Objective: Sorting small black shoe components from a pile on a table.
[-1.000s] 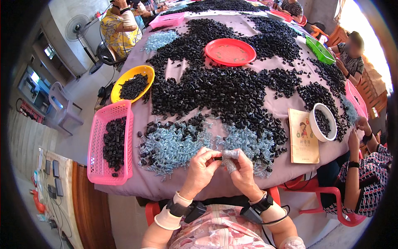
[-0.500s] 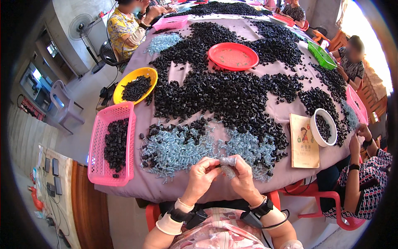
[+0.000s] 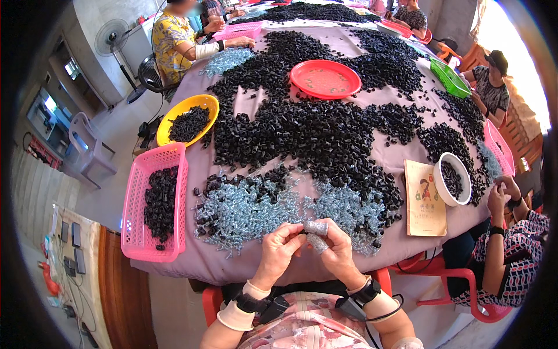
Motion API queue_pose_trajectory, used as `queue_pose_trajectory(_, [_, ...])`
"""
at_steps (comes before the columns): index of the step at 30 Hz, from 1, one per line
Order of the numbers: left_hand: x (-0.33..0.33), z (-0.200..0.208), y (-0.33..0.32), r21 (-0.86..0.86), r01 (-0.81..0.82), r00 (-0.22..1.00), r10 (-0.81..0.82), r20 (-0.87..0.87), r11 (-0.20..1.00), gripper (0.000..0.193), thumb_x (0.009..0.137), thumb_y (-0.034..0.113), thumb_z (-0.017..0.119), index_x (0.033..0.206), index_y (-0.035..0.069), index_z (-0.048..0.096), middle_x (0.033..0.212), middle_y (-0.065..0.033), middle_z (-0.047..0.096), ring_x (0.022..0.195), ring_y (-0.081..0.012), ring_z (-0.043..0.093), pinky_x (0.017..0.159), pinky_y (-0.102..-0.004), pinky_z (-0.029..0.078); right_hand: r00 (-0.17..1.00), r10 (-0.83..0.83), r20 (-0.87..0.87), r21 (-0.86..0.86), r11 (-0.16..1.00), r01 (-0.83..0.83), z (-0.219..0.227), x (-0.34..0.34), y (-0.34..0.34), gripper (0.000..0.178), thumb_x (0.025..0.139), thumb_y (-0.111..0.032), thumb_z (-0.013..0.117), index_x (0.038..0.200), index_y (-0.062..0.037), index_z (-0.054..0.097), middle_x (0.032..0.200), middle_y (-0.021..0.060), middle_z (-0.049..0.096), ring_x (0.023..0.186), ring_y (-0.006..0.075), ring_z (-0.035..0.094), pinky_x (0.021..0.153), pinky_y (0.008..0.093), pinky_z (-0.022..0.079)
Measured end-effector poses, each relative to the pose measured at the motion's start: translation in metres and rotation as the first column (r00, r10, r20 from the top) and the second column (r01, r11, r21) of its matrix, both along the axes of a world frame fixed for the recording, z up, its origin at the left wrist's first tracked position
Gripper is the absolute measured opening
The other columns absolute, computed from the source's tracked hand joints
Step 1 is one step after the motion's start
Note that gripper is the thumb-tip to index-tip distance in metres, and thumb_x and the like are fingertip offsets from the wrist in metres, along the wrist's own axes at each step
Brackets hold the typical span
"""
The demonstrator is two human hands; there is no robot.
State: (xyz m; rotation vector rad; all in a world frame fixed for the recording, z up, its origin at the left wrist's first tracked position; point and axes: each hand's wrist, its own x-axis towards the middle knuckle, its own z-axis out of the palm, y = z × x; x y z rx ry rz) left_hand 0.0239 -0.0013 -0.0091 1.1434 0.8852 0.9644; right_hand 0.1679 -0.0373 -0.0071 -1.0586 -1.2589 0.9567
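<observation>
My left hand [image 3: 278,249] is closed in a pinch on a small black plastic piece [image 3: 303,232], above the near edge of the table. Meeting it from the other side, my right hand [image 3: 339,250] grips the same piece between thumb and forefinger. Both of those fingertips are wrapped in silvery grey covering [image 3: 316,228]. The fingers hide most of the piece. Just beyond my hands lies a heap of clear bluish coil-shaped pieces [image 3: 247,203], with a large spread of black plastic pieces [image 3: 296,136] behind it.
A pink basket [image 3: 129,224] with black pieces stands at left, near a yellow bowl [image 3: 165,126]. A red tray [image 3: 325,78] sits mid-table. At right are a booklet [image 3: 427,209], a white bowl [image 3: 463,193] and a co-worker's hands [image 3: 503,195]. Other people sit around the table.
My right hand's wrapped thumb and forefinger have turned slightly and spread a little apart at the piece. At far left, a co-worker's hand has come down to a clear pile.
</observation>
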Motion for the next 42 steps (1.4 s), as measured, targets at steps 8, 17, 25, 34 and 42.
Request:
queue_pose_trajectory(8, [-0.002, -0.002, 0.0, -0.046, -0.003, 0.996, 0.007, 0.087, 0.999, 0.017, 0.085, 0.002, 0.062, 0.101, 0.002, 0.064, 0.076, 0.0025, 0.057, 0.058, -0.0039, 0.05, 0.052, -0.0174, 0.041, 1.0, -0.012, 0.012, -0.038, 0.999, 0.012, 0.002, -0.002, 0.0, 0.025, 0.08, 0.01, 0.056, 0.103, 0.0021, 0.06, 0.101, 0.005, 0.056, 0.09, 0.0107, 0.056, 0.076, 0.021, 0.046])
queue_pose_trajectory(17, [0.0, 0.001, -0.001, -0.132, 0.053, 0.991, -0.036, 0.129, 0.99, 0.016, 0.089, 0.007, 0.058, 0.104, 0.004, 0.063, 0.072, 0.0027, 0.056, 0.057, -0.0055, 0.05, 0.053, -0.0178, 0.039, 0.981, 0.027, -0.193, -0.132, 0.99, -0.053, -0.002, 0.001, -0.001, 0.024, 0.082, 0.009, 0.055, 0.104, -0.0008, 0.059, 0.093, 0.0004, 0.057, 0.086, 0.0079, 0.056, 0.076, 0.0214, 0.046])
queue_pose_trajectory(25, [-0.01, -0.006, -0.001, -0.191, 0.076, 0.988, -0.048, 0.146, 0.979, 0.016, 0.091, 0.009, 0.056, 0.104, 0.004, 0.063, 0.072, 0.0029, 0.056, 0.056, -0.0047, 0.049, 0.051, -0.018, 0.039, 0.995, 0.052, -0.082, -0.135, 0.989, -0.063, -0.007, -0.001, 0.0, 0.023, 0.082, 0.008, 0.058, 0.103, -0.0024, 0.057, 0.092, -0.0012, 0.059, 0.084, 0.0064, 0.057, 0.076, 0.0213, 0.047])
queue_pose_trajectory(34, [-0.014, 0.0, 0.0, -0.163, 0.12, 0.983, -0.094, 0.159, 0.979, 0.014, 0.09, 0.01, 0.058, 0.102, 0.003, 0.062, 0.073, 0.0017, 0.057, 0.056, -0.0041, 0.049, 0.048, -0.0178, 0.04, 0.99, 0.027, -0.138, -0.177, 0.983, -0.051, 0.003, -0.004, -0.002, 0.02, 0.078, 0.008, 0.06, 0.096, 0.0003, 0.057, 0.088, 0.0021, 0.057, 0.083, 0.0095, 0.057, 0.073, 0.0245, 0.048])
queue_pose_trajectory(42, [-0.016, -0.002, -0.003, -0.186, 0.121, 0.979, -0.086, 0.184, 0.975, 0.011, 0.091, 0.011, 0.057, 0.1, 0.003, 0.059, 0.071, 0.0008, 0.057, 0.054, -0.0042, 0.049, 0.045, -0.018, 0.039, 0.916, -0.062, 0.397, 0.097, 0.995, 0.025, 0.011, 0.001, 0.001, 0.023, 0.072, 0.006, 0.065, 0.093, -0.0016, 0.06, 0.088, 0.0093, 0.062, 0.077, 0.0183, 0.062, 0.068, 0.028, 0.049])
